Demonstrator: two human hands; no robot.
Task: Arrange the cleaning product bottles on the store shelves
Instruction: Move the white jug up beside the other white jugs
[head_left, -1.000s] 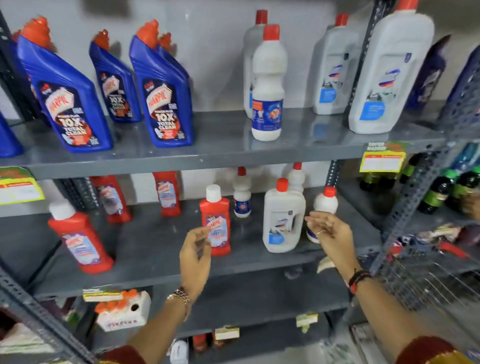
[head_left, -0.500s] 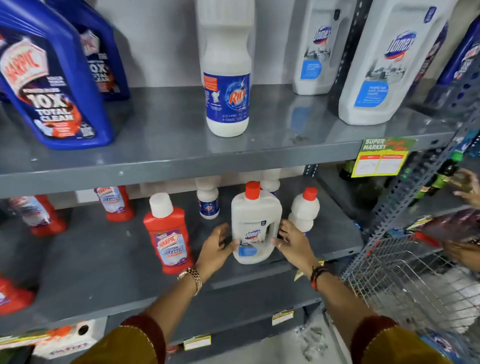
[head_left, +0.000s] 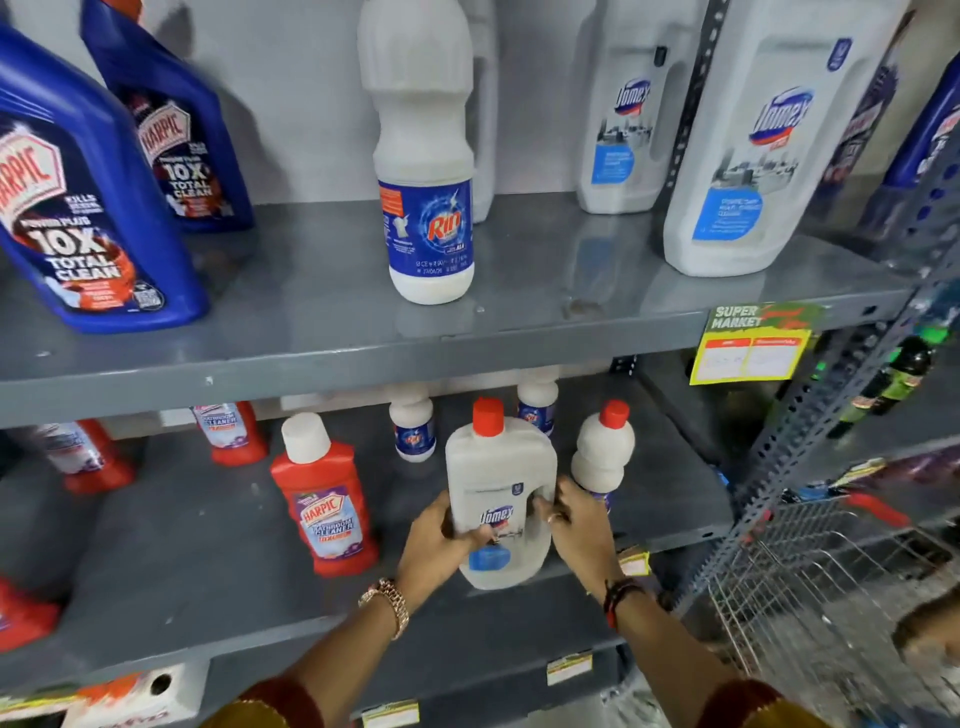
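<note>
Gripping the upright Domex bottle (head_left: 500, 499) between us — left hand (head_left: 441, 540) and right hand (head_left: 579, 525) clasp opposite sides.

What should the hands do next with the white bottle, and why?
Probably slide the white Domex bottle a little deeper onto the middle shelf. The left hand and the right hand clasp its sides, and it stands near the front edge, ahead of the red Harpic bottle.

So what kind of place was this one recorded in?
Most likely a supermarket aisle: grey metal shelves stocked with repeated cleaning bottles such as the Harpic bottle, a "Super Market" price tag on the shelf edge, and a wire basket.
</note>
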